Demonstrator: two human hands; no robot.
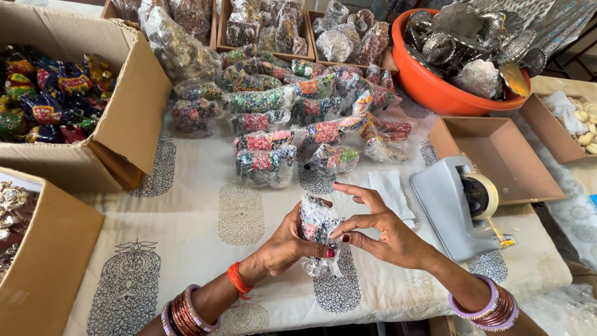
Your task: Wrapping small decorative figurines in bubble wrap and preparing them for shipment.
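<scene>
Far left: open cardboard box (124, 106) of painted figurines | centre far: wrapped figurines (292, 118) heaped on the patterned surface (199, 218) | centre near: left hand (287, 244), grip clamped on clear-wrapped figurine (318, 233) | right hand (384, 229), fingertips pinching its wrap | right: grey tape dispenser (457, 208) | far right: orange tub (429, 87)
</scene>
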